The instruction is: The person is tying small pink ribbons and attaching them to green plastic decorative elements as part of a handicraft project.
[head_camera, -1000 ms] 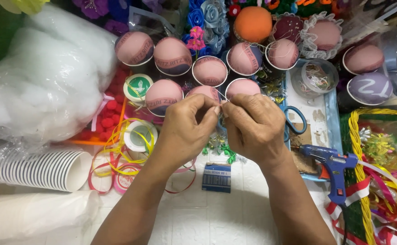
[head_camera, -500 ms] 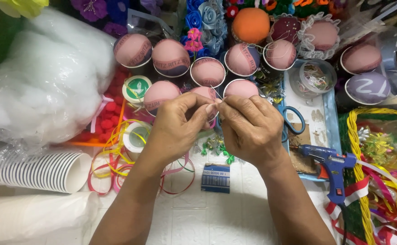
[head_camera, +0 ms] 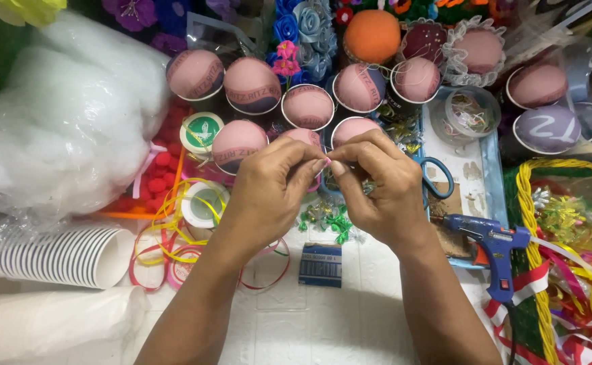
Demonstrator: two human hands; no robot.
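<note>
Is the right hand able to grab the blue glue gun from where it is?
Probably yes. The blue glue gun lies just beside the right hand on the tray's edge, and nothing sits between them. But both hands are pinching something tiny together, so the right hand would have to let go first.

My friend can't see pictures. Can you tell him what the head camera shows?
Two bare hands, the left hand and right hand, pinch something tiny together above a white table. Around them sit pink-topped cups, a blue glue gun, stacked white cups and ribbons.
</note>
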